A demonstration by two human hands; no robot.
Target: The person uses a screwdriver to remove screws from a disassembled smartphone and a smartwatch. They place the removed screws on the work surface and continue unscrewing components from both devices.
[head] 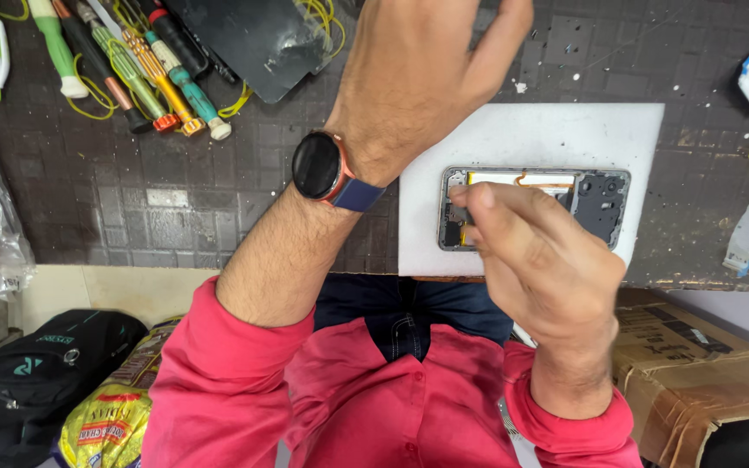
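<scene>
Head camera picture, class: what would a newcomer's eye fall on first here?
Probably the opened phone on the white mat at centre right, with the right hand pinching at its near end. Next, the left hand raised above it, a dark round watch on that wrist, and the screwdrivers at top left.

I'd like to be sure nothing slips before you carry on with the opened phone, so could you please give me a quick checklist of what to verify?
1. Opened phone lies flat on the white pad: ok.
2. Right hand over the phone's near end, fingers pinched: ok.
3. What the fingers pinch: cannot tell.
4. Left hand clear of the phone, raised above the mat: ok.
5. Screwdrivers within reach at the mat's far left: ok.
</scene>
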